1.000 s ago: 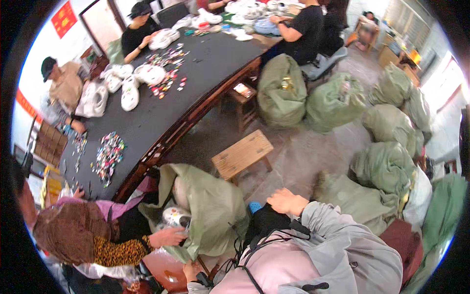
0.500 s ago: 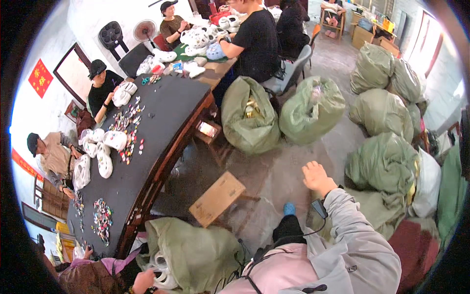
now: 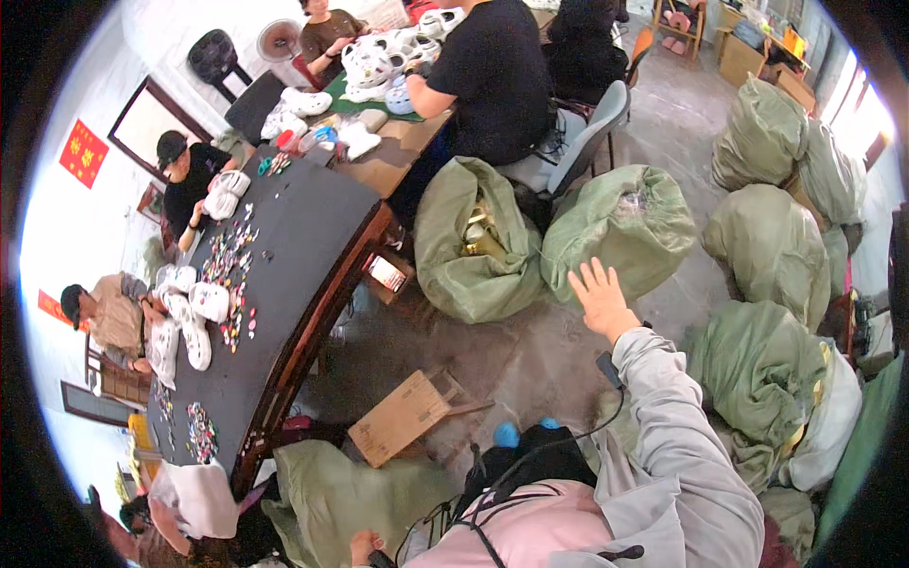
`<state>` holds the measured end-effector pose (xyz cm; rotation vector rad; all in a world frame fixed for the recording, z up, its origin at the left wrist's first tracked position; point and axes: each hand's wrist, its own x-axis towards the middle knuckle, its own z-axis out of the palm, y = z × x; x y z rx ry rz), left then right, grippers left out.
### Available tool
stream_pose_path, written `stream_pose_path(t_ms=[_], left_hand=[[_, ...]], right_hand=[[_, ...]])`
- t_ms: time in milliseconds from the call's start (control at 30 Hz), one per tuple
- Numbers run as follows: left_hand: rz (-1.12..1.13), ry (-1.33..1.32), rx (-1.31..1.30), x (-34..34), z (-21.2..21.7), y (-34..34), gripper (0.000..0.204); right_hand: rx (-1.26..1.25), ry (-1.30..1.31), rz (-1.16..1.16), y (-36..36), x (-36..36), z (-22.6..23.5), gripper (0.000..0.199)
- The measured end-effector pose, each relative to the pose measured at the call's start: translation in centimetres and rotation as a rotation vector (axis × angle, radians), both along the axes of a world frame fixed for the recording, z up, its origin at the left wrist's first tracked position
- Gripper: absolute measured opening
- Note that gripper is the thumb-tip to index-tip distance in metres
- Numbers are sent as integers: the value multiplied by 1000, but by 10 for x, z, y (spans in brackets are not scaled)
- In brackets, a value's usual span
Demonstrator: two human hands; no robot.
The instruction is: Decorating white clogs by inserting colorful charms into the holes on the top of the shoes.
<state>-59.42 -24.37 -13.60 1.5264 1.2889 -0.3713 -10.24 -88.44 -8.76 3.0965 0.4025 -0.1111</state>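
My right hand reaches forward with its fingers spread and nothing in it. It appears just in front of a full green woven sack, but I cannot tell whether they touch. Left of that sack stands an open green sack with gold-coloured wrapping showing inside. My left hand shows only in part at the lower edge, beside a slumped green sack; its fingers are too small to read. Blue shoes show on my feet.
A dark table on the left holds white clogs and small colourful charms. Several people work around it. A wooden stool stands between me and the table. More full sacks line the right; a grey chair stands ahead.
My right hand has moved forward, its fingers now spread wider, and the sacks ahead look nearer. At lower left, a person now has a white bag or cloth up by the table.
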Motion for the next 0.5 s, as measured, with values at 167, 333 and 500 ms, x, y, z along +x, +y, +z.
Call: stream_pose_path(t_ms=[167,333,500], left_hand=[[-1184,45,541,116,-28,13,23],[-725,-33,161,284,-62,-6,27],[-710,73,-27,469,-42,-53,26]], right_hand=[[89,246,-183,8,-3,-13,86],[145,256,-369,14,-3,-23,102],[310,98,-623,8,49,-32,105]])
